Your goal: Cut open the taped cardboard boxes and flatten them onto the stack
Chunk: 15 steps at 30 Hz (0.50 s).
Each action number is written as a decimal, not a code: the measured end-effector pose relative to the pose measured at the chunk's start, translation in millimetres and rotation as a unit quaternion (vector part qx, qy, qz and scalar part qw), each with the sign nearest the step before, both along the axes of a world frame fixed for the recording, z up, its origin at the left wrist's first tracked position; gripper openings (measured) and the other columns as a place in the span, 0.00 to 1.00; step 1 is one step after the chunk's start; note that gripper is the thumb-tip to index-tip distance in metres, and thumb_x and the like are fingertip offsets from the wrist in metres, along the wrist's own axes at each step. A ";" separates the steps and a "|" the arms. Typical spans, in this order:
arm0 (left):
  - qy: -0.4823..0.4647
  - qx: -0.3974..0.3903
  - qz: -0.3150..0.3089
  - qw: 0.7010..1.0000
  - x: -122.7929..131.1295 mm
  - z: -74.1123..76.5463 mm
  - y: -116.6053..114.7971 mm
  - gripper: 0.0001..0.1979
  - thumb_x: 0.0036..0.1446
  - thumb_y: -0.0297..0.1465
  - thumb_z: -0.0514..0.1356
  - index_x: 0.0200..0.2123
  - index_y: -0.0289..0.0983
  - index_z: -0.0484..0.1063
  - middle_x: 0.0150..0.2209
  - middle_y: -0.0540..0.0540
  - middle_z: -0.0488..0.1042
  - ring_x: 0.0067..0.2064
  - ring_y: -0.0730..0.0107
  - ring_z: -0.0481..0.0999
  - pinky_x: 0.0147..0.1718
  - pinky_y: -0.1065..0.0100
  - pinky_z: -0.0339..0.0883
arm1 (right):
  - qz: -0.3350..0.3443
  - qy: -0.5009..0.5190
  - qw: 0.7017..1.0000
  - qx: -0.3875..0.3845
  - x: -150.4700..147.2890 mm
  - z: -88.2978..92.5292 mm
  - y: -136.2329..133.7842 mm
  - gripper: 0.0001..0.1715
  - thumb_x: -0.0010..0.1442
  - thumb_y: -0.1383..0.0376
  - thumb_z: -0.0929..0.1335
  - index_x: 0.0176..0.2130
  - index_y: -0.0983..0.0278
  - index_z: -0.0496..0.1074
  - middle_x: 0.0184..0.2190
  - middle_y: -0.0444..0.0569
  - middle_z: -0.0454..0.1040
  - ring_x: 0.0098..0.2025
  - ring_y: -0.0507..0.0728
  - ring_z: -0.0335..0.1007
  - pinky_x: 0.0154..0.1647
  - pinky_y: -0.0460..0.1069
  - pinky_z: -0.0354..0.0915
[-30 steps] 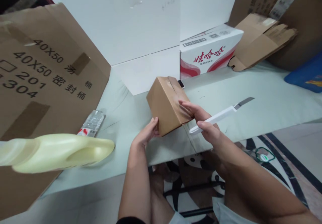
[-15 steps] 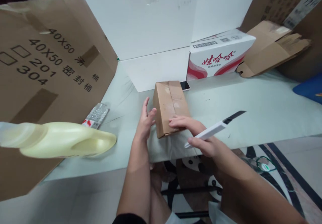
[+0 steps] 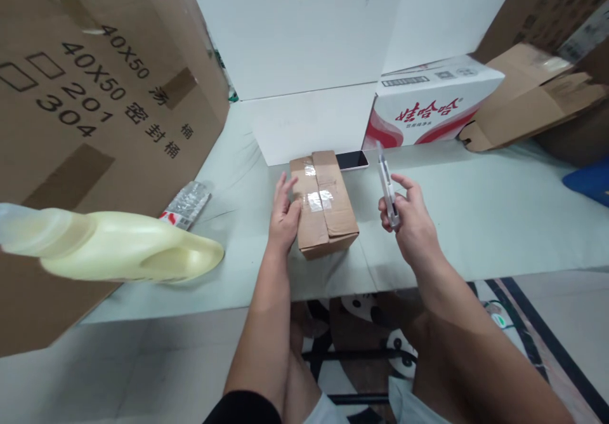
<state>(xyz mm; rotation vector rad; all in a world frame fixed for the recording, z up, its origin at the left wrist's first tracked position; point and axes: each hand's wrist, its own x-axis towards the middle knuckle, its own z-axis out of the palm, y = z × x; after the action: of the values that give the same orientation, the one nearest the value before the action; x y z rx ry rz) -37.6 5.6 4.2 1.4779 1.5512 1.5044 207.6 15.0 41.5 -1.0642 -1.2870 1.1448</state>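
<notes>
A small taped cardboard box (image 3: 328,205) lies flat on the pale green table (image 3: 476,221), its sealed seam facing up. My left hand (image 3: 284,211) rests flat against the box's left side, fingers stretched out. To the right of the box, my right hand (image 3: 409,221) is closed around a white utility knife (image 3: 386,186), held upright with the blade pointing away from me. The knife is clear of the box.
A phone (image 3: 352,159) lies just behind the small box. A large brown carton (image 3: 95,125) stands at left with a cream jug (image 3: 118,256) and a crumpled wrapper (image 3: 188,203) beside it. A white and red carton (image 3: 428,110) and flattened cardboard (image 3: 528,100) sit at the back right.
The box went from tilted in both hands to lying flat on the table. My right hand left the box and swung the knife from pointing right to upright.
</notes>
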 end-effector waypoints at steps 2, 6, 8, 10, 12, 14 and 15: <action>0.073 0.045 -0.044 0.995 5.1 1.0 -2.1 0.17 0.65 0.34 0.52 0.53 0.44 0.74 0.70 0.44 0.59 0.71 0.55 0.57 0.68 0.48 0.55 | -0.007 -0.016 0.999 0.031 1.5 6.1 -3.0 0.18 0.62 0.61 0.66 0.52 0.56 0.63 0.31 0.40 0.71 0.23 0.48 0.65 0.21 0.43 0.62; 0.183 0.100 -0.080 0.975 27.1 7.3 -9.1 0.17 0.64 0.39 0.53 0.49 0.40 0.75 0.65 0.40 0.64 0.67 0.53 0.63 0.69 0.44 0.49 | 0.075 -0.001 0.993 0.093 10.0 23.3 -14.4 0.21 0.62 0.51 0.68 0.51 0.57 0.70 0.38 0.47 0.74 0.35 0.54 0.74 0.29 0.48 0.70; 0.211 0.117 -0.071 0.968 39.2 9.3 -12.1 0.16 0.64 0.39 0.54 0.49 0.41 0.75 0.62 0.40 0.67 0.65 0.54 0.64 0.69 0.44 0.48 | 0.129 0.021 0.984 0.117 15.1 29.7 -19.7 0.35 0.57 0.43 0.71 0.58 0.56 0.68 0.45 0.51 0.74 0.43 0.58 0.74 0.35 0.52 0.73; 0.218 0.123 -0.056 0.966 48.8 8.6 -14.1 0.16 0.64 0.38 0.53 0.49 0.41 0.75 0.60 0.40 0.68 0.64 0.54 0.65 0.69 0.45 0.49 | 0.145 0.010 0.978 0.150 18.7 32.3 -23.2 0.49 0.48 0.40 0.75 0.62 0.55 0.64 0.47 0.52 0.73 0.45 0.60 0.73 0.37 0.53 0.73; 0.214 0.124 -0.036 0.968 55.4 5.4 -15.7 0.15 0.64 0.37 0.52 0.48 0.41 0.74 0.59 0.41 0.68 0.64 0.54 0.64 0.69 0.45 0.51 | 0.101 -0.012 0.979 0.179 20.5 31.3 -24.6 0.51 0.44 0.42 0.78 0.61 0.55 0.66 0.42 0.50 0.73 0.39 0.57 0.71 0.35 0.52 0.72; 0.206 0.124 -0.015 0.971 59.7 0.9 -17.5 0.15 0.63 0.36 0.51 0.47 0.40 0.74 0.57 0.40 0.68 0.64 0.54 0.65 0.68 0.45 0.52 | -0.019 -0.027 0.981 0.193 21.5 28.9 -24.5 0.34 0.52 0.45 0.76 0.52 0.58 0.71 0.32 0.45 0.70 0.29 0.52 0.66 0.29 0.49 0.67; 0.200 0.125 -0.005 0.972 61.4 -1.5 -18.5 0.15 0.63 0.35 0.51 0.47 0.40 0.74 0.57 0.40 0.68 0.64 0.54 0.65 0.68 0.44 0.53 | -0.089 -0.033 0.976 0.195 21.8 28.1 -24.3 0.24 0.58 0.47 0.73 0.47 0.59 0.73 0.28 0.42 0.67 0.25 0.50 0.62 0.26 0.48 0.64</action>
<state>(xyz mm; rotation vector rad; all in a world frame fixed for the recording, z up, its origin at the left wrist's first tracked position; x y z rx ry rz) 23.8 -12.9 2.7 2.0335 1.6103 1.5052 229.4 -9.3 69.6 -0.9068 -1.3692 0.6907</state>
